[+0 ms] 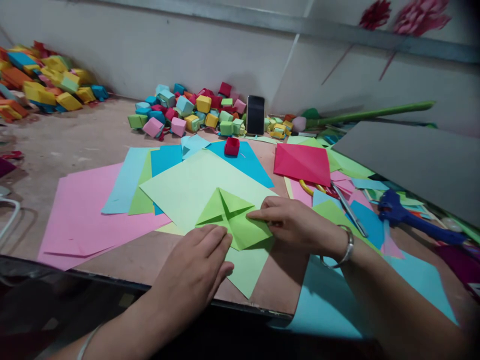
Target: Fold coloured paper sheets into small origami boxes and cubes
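Observation:
A bright green square of origami paper (245, 227), its corners folded in to the middle with the flaps slightly raised, lies on a large pale green sheet (180, 185). My left hand (198, 262) rests on its lower left edge, fingers lying flat and close together. At the right corner of the folded paper, my right hand (290, 220) grips the edge, index finger stretched along the top and the other fingers curled; the thumb is mostly hidden. A small red paper box (232, 146) stands behind, on a blue sheet (251, 160).
Pink sheets (90, 220) lie left. Small paper cubes (185, 106) and a phone (255, 115) stand along the wall. At right are a red paper (303, 162), yellow-handled scissors (306, 187), a silver pen (348, 207), a blue glue gun (412, 215) and a grey board (416, 160).

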`<action>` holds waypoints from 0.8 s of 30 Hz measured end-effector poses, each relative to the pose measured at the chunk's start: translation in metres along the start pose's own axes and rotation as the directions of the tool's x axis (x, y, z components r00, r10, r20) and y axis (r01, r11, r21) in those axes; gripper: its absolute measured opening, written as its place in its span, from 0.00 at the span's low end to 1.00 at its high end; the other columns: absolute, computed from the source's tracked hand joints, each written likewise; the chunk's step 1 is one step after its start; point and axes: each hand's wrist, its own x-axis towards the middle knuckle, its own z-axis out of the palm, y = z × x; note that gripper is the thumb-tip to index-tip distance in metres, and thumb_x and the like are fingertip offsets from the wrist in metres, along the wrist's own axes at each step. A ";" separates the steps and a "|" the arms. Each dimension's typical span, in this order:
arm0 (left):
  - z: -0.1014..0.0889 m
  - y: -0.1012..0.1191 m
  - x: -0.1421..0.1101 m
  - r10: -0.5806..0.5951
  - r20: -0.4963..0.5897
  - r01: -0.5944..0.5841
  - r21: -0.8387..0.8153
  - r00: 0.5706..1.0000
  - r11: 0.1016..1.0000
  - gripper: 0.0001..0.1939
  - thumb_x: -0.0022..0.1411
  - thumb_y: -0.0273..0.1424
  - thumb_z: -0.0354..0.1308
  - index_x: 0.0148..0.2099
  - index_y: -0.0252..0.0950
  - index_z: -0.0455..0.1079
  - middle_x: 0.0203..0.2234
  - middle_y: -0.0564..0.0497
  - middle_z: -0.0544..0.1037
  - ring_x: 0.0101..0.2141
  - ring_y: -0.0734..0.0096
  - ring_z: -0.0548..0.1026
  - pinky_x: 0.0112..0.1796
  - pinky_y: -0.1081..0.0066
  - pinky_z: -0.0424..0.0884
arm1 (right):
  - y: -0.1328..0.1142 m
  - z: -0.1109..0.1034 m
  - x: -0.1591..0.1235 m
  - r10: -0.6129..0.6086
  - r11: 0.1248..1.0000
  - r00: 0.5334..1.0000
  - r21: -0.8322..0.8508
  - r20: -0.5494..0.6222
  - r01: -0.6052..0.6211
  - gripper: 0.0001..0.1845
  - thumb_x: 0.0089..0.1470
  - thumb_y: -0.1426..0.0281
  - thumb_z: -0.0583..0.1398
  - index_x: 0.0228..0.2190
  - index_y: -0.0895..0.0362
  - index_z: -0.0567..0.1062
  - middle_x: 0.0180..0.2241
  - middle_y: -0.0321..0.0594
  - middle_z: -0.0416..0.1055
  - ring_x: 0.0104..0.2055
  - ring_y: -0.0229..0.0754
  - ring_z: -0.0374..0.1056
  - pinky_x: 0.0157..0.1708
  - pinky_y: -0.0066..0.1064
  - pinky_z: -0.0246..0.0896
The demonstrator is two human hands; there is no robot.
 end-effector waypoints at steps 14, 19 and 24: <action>-0.001 -0.008 -0.006 -0.022 0.093 0.031 -0.097 0.995 0.995 0.12 0.66 0.24 0.48 0.50 0.34 0.67 0.49 0.40 0.72 0.52 0.54 0.69 0.52 0.50 0.68 | 0.000 -0.007 0.005 -0.349 0.937 0.936 0.019 0.048 0.349 0.12 0.56 0.79 0.54 0.33 0.56 0.77 0.34 0.42 0.75 0.37 0.41 0.63 0.39 0.34 0.57; 0.002 -0.012 -0.009 -0.005 0.047 0.009 -0.095 0.999 0.995 0.14 0.66 0.25 0.49 0.51 0.36 0.68 0.49 0.40 0.72 0.52 0.52 0.70 0.51 0.48 0.69 | 0.011 -0.003 0.005 -0.297 0.952 0.955 0.068 -0.021 0.298 0.08 0.57 0.76 0.57 0.30 0.56 0.76 0.33 0.42 0.73 0.37 0.41 0.64 0.39 0.33 0.58; 0.001 -0.010 -0.010 0.006 0.007 -0.005 -0.096 1.000 0.995 0.12 0.66 0.28 0.52 0.50 0.33 0.70 0.51 0.39 0.74 0.56 0.48 0.68 0.53 0.47 0.68 | 0.013 0.008 0.010 -0.246 0.962 0.956 0.078 -0.158 0.260 0.14 0.59 0.63 0.59 0.26 0.58 0.75 0.27 0.41 0.71 0.33 0.39 0.63 0.35 0.31 0.56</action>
